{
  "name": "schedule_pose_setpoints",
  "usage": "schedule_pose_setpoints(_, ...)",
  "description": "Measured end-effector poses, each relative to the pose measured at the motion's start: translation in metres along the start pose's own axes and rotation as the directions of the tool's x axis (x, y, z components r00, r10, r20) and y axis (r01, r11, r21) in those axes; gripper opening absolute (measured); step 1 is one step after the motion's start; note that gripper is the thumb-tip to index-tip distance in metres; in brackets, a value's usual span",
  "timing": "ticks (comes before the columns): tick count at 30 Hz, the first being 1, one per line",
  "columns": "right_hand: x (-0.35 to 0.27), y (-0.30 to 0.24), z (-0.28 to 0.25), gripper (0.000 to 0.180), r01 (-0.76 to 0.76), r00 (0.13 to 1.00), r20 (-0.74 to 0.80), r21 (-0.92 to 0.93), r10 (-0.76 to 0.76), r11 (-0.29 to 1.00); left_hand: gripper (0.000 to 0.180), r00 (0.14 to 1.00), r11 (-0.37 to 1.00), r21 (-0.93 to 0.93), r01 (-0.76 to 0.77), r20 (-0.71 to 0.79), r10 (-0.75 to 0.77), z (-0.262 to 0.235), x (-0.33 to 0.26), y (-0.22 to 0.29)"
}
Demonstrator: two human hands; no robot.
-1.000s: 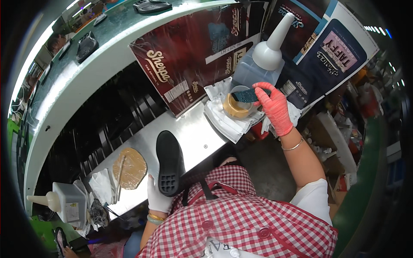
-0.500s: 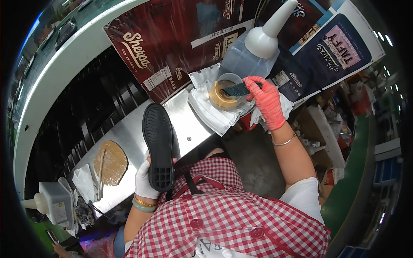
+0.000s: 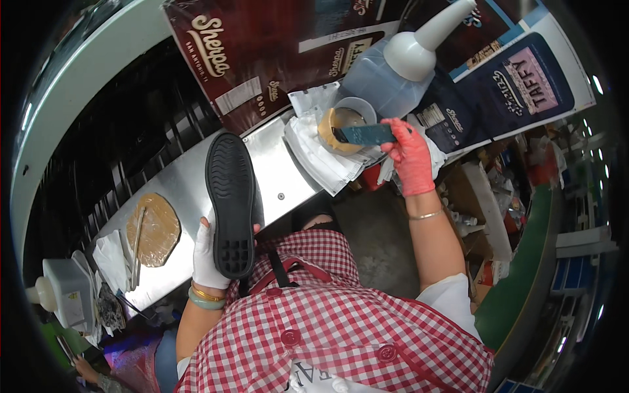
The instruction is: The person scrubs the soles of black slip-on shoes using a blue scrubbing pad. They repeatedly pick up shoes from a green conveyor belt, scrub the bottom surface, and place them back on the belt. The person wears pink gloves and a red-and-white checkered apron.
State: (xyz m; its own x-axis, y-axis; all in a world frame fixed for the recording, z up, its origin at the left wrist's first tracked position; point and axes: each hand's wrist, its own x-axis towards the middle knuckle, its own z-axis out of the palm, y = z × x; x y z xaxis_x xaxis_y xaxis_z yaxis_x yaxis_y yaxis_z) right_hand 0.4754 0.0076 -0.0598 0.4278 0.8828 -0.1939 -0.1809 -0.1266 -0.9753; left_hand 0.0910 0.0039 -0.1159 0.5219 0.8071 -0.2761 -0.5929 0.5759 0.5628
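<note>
Shoe workshop, likely factory floor. Signs: black shoe sole (image 3: 230, 187) held upturned above narrow metal bench (image 3: 272, 187); flat-handled applicator (image 3: 368, 135) at tan-smeared cup (image 3: 331, 128); large nozzle bottle (image 3: 383, 82) beside it. Second nozzle bottle (image 3: 71, 298) and co-worker's hand (image 3: 84, 369) at left. Right: cluttered carton (image 3: 488, 206), green floor strip (image 3: 517, 281), ceiling lights (image 3: 597, 84).

The black sole (image 3: 230, 190) partly hides the left hand (image 3: 209, 265) from me; the upper edge crops the maroon carton (image 3: 262, 39).

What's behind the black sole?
The gloved left hand, digit tips at both edges of the sole, with metal bench beyond. The hand's middle and most of the sole's far side are covered.
</note>
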Motion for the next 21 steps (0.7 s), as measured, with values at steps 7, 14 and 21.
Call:
schedule_pose_setpoints(7, -0.086, 0.005, 0.129, 0.026, 0.001, 0.978, 0.205, 0.218, -0.047, 0.976, 0.090, 1.000, 0.993, -0.120, 0.004, -0.028, -0.007, -0.013, -0.008, -0.003)
schedule_pose_setpoints(14, -0.109, 0.019, 0.186, 0.023, -0.034, 0.963, 0.270, 0.123, 0.000, 0.992, 0.097, 0.998, 0.998, -0.015, -0.065, -0.002, 0.065, -0.003, -0.019, 0.003)
schedule_pose_setpoints(21, -0.118, 0.017, 0.193, 0.022, -0.040, 0.958, 0.285, 0.022, 0.032, 0.999, 0.093, 0.995, 0.996, -0.028, -0.087, 0.046, 0.088, -0.002, -0.021, 0.008)
